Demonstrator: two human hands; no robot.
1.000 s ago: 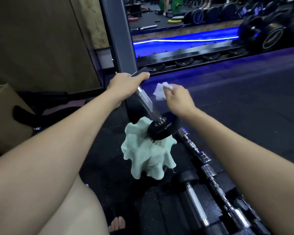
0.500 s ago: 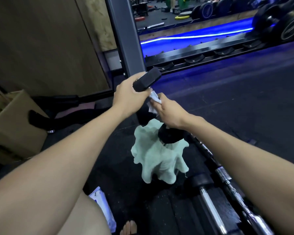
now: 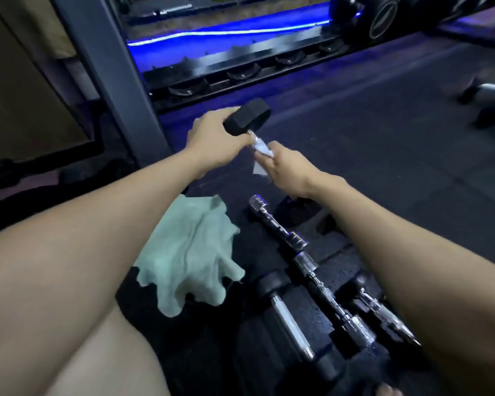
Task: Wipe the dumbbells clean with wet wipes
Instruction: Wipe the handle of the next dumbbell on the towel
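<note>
The person is partway through one weight, by my reckoning. The left hand [image 3: 215, 138] is curled round the upper black rubber head of a small chrome-handled dumbbell [image 3: 247, 117], holding it up off the floor, tilted away. The right hand [image 3: 287, 167] is closed around the handle just below that head, with a crumpled white wet wipe [image 3: 262, 148] bunched between its fingers and the metal, so the handle looks to be the part getting cleaned now. The lower head is hidden behind the right wrist.

Much appears left. On the dark rubber floor [image 3: 383, 124] below lie a long chrome threaded bar [image 3: 295, 241], a second dumbbell with a black head and chrome grip [image 3: 283, 315], and another chrome piece [image 3: 383, 312] near the right forearm (whether any has been wiped already I cannot tell; the shine proves nothing). A pale green cloth [image 3: 189, 252] lies rumpled on the floor just beside the bar, perhaps for drying. Larger round dumbbells [image 3: 383, 15] sit well apart on the blue-lit rack at the back.
</note>
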